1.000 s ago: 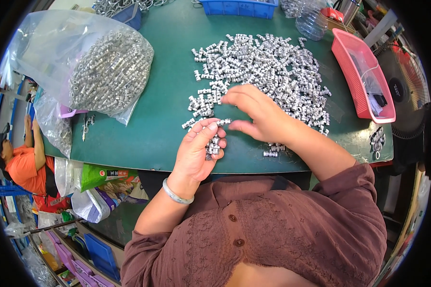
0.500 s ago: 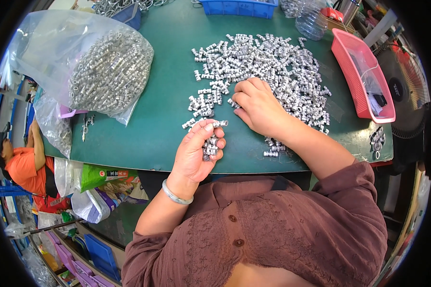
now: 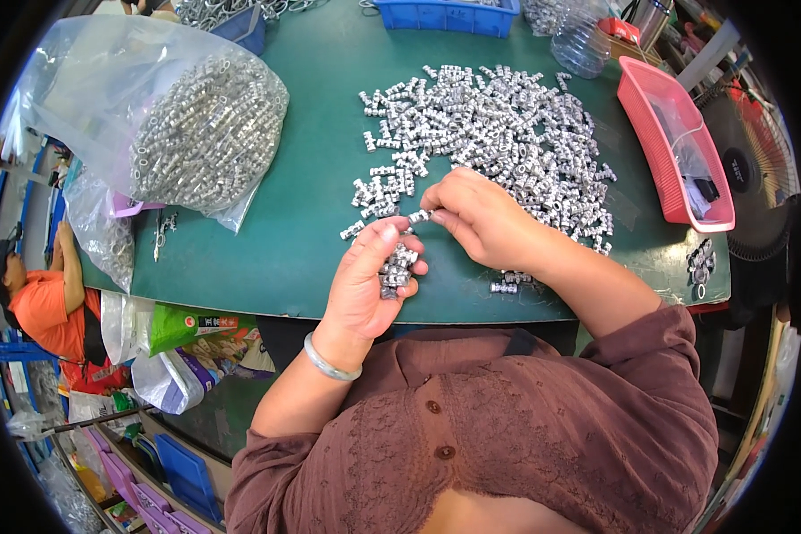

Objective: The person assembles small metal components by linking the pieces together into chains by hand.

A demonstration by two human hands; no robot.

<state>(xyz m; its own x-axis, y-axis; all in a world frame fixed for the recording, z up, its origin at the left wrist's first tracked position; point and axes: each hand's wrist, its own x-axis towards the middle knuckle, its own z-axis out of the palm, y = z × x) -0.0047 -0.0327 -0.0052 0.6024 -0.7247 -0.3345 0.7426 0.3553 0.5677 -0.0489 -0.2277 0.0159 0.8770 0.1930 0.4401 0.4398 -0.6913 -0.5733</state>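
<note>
Several small silvery ribbed metal sleeves [image 3: 399,269] lie in my left hand [image 3: 362,272], its fingers curled around them, palm up. My right hand [image 3: 482,218] is closed in a pinch on one more metal sleeve [image 3: 420,216], held right by the left fingertips. Beyond both hands a wide heap of the same metal sleeves [image 3: 498,116] spreads over the green table [image 3: 316,116]. A few loose metal sleeves [image 3: 378,194] rest just past my left hand, and a few more sit under my right forearm.
A clear plastic bag full of metal parts [image 3: 209,133] stands at the left. A pink basket [image 3: 676,147] sits at the right, near a black fan [image 3: 740,169]. Blue trays [image 3: 445,18] line the far side. Another person in an orange shirt [image 3: 49,311] is at the far left.
My right hand has come from the heap's near edge toward me, with a metal sleeve now at its fingertips beside my left hand. The left hand has hardly moved.
</note>
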